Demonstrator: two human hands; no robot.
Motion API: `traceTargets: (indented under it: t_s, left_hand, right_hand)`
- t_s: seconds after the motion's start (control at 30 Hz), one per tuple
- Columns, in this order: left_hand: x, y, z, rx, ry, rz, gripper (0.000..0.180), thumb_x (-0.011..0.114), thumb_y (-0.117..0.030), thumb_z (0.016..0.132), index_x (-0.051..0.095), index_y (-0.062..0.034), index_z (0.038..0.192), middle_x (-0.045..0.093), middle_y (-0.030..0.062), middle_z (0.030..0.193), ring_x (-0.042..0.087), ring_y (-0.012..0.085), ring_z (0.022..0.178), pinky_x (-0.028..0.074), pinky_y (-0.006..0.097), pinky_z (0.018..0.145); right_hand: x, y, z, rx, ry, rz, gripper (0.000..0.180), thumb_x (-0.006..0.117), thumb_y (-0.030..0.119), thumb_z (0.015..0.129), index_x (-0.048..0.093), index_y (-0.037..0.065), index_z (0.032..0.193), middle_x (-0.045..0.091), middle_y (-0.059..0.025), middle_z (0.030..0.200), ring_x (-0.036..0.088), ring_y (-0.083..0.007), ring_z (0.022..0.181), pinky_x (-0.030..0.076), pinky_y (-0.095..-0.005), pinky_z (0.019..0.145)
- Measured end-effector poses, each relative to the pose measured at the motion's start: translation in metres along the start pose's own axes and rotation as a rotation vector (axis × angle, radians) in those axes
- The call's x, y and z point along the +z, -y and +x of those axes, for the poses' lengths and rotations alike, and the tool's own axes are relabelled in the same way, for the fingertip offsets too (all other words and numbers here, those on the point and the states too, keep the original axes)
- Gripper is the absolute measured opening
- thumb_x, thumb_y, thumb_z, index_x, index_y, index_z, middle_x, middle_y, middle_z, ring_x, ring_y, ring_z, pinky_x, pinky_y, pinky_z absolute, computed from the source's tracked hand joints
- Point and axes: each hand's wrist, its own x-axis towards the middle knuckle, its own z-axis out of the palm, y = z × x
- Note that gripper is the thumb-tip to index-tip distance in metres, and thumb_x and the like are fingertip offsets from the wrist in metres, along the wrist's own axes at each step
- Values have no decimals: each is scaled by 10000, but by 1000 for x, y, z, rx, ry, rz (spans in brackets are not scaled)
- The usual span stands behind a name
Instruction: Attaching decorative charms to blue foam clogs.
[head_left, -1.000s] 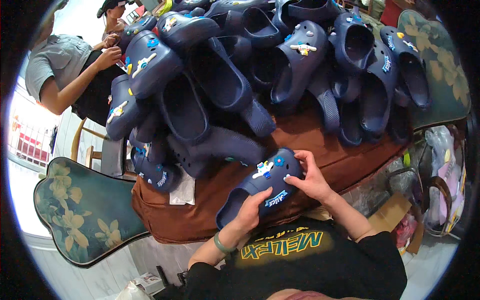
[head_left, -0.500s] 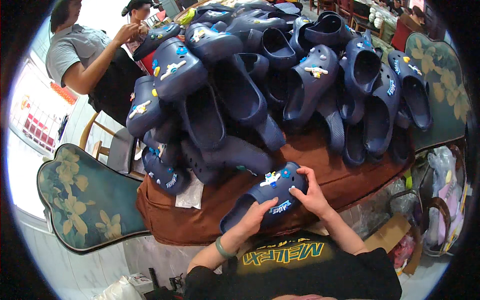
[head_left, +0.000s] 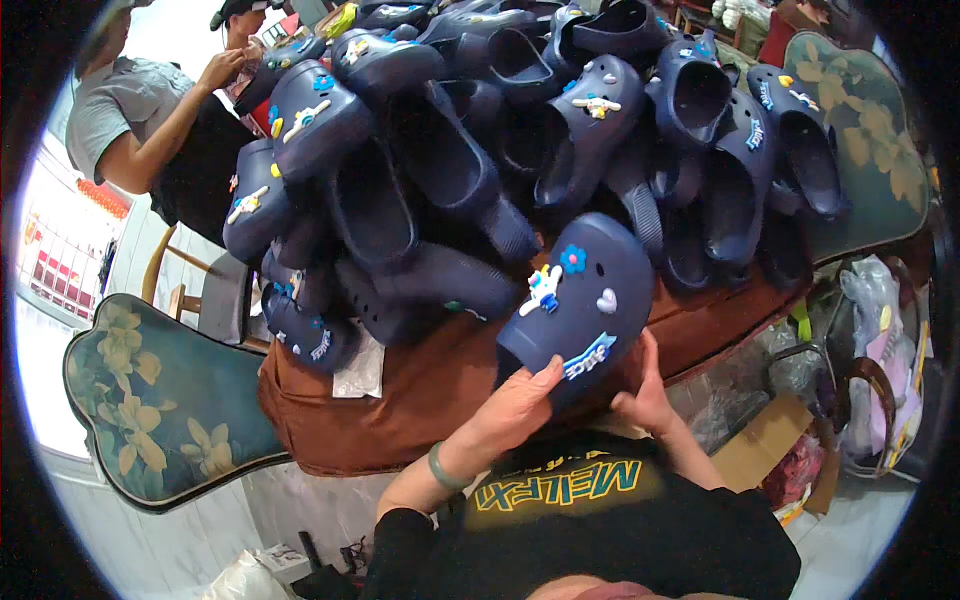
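A navy clog (head_left: 600,270) is raised in front of me with its toe pointing up. Its upper carries a white character charm, a blue flower, a pale heart and a blue-and-white lettered charm. My left hand (head_left: 515,405) grips its side, thumb on the upper near the lettered charm; the other fingers are hidden beneath. My right hand (head_left: 648,393) is at the clog's lower right edge, thumb and fingers apart. Whether a fingertip touches the sole cannot be seen. Many more navy clogs (head_left: 430,150) lie heaped beyond, many with similar charms.
The heap rests on a brown-covered table (head_left: 420,410) with a small white packet (head_left: 360,370) near its left end. Floral-backed chairs (head_left: 165,400) flank it. At right are a cardboard box (head_left: 765,450) and plastic bags (head_left: 870,300). Two people are at the far left.
The clog has come up off the tabletop and tilted toe-up, closer to me. My right hand has slipped from the toe down to its lower edge, and its fingers have spread.
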Motion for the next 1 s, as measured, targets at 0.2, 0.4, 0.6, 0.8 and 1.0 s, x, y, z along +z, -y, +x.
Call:
traceTargets:
  t_s: [0.2, 0.4, 0.6, 0.8, 1.0]
  left_hand:
    - [30, 33, 39, 159, 122, -220, 470, 393, -272, 1018, 299, -33, 1412, 416, 77, 1404, 401, 208, 1288, 263, 389, 1119]
    - [16, 15, 15, 194, 441, 365, 567, 431, -167, 990, 182, 12, 1467, 243, 148, 1506, 265, 217, 1372, 189, 353, 1132]
    - [-24, 15, -16, 269, 149, 346, 423, 510, -55, 939, 428, 19, 1348, 581, 151, 1250, 573, 204, 1118, 423, 312, 985]
    - [-77, 49, -21, 543, -346, 853, 397, 593, -72, 911, 490, 19, 1282, 635, 129, 1162, 602, 158, 1032, 476, 293, 902]
    - [-104, 71, -16, 597, -369, 1042, 375, 593, -37, 904, 514, 11, 1268, 649, 106, 1119, 598, 148, 1016, 468, 284, 912]
  right_hand:
    - [11, -17, -19, -63, 79, -441, 1133, 829, 219, 703, -22, 85, 1439, 301, -197, 1413, 382, -310, 1290, 320, -444, 1066]
    - [4, 2, -11, -86, -55, -302, 819, 720, 43, 761, 197, 70, 1392, 439, -101, 1271, 442, -214, 1215, 382, -359, 1005]
    - [-3, 36, 63, -52, -187, -134, 742, 690, 72, 767, 286, 22, 1387, 485, -128, 1263, 499, -211, 1145, 399, -358, 995]
    - [8, 84, 187, -123, -173, -23, 620, 686, 170, 774, 415, -38, 1292, 560, -100, 1145, 539, -169, 1029, 428, -306, 926]
    - [12, 137, 349, -161, -334, -61, 555, 692, 361, 824, 520, -31, 1177, 613, -93, 985, 591, -153, 889, 485, -335, 796]
